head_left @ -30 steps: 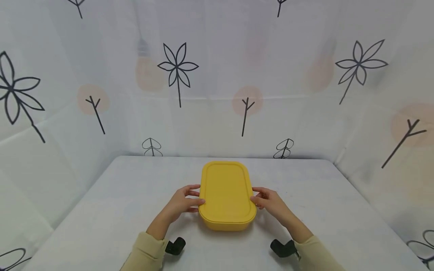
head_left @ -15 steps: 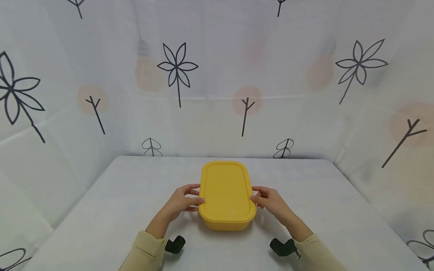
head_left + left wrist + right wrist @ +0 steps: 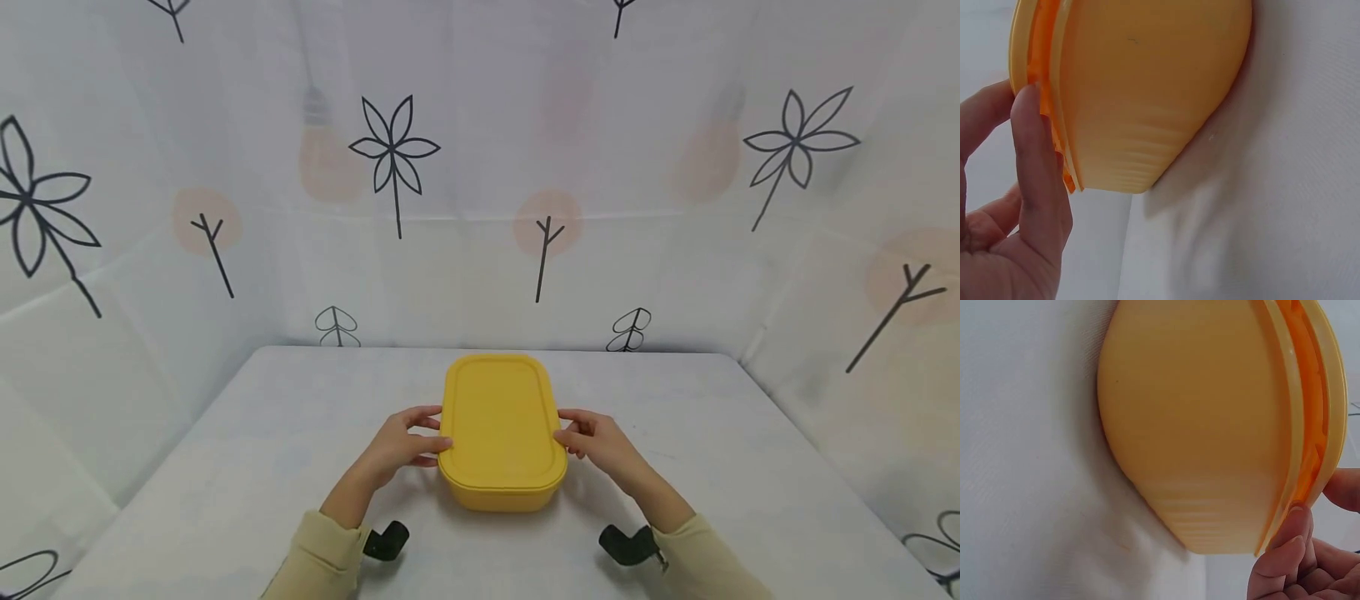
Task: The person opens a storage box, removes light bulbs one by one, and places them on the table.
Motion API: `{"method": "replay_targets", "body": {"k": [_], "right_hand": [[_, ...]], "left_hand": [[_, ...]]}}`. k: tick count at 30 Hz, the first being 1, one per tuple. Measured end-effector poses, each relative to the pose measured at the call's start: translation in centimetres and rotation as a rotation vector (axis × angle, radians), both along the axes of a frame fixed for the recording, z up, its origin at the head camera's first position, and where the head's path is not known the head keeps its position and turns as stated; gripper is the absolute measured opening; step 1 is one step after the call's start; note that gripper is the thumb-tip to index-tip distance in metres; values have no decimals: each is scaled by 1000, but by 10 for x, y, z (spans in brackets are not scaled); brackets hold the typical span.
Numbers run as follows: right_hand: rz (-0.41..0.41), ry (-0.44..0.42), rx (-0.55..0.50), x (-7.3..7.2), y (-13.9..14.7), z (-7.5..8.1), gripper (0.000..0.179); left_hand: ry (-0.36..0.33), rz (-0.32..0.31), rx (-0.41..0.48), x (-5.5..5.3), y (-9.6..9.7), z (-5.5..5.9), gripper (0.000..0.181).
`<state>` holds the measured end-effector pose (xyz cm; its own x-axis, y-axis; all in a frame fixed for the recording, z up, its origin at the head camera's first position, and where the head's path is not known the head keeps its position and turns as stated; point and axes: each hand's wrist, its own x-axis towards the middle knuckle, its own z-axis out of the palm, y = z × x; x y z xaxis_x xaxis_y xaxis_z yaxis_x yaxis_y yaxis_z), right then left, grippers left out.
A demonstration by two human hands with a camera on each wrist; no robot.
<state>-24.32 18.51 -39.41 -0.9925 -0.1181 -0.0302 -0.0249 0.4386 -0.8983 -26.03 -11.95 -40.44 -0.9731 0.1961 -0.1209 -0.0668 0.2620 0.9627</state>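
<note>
A yellow box (image 3: 504, 500) sits midway between the white table's (image 3: 285, 450) left and right edges. Left hand (image 3: 399, 447) and right hand (image 3: 602, 442) pinch opposite sides of its lid (image 3: 501, 421), likely light, stiff, smooth; the rim offers best hold.

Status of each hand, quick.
Left hand: closed, pinching the left edge of the yellow lid.
Right hand: closed, pinching the right edge of the same lid.

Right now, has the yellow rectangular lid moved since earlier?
Yes, slightly: the lid shifted upward in the head view, toward the white table's far edge.
</note>
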Motion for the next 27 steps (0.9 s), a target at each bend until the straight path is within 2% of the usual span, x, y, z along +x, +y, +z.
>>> {"method": "replay_targets", "body": {"k": [18, 27], "right_hand": [[59, 27, -13, -4, -2, 17, 49], [120, 26, -82, -5, -9, 25, 50]], "left_hand": [[36, 30, 50, 3, -6, 17, 67], [69, 58, 41, 6, -15, 28, 64]]}}
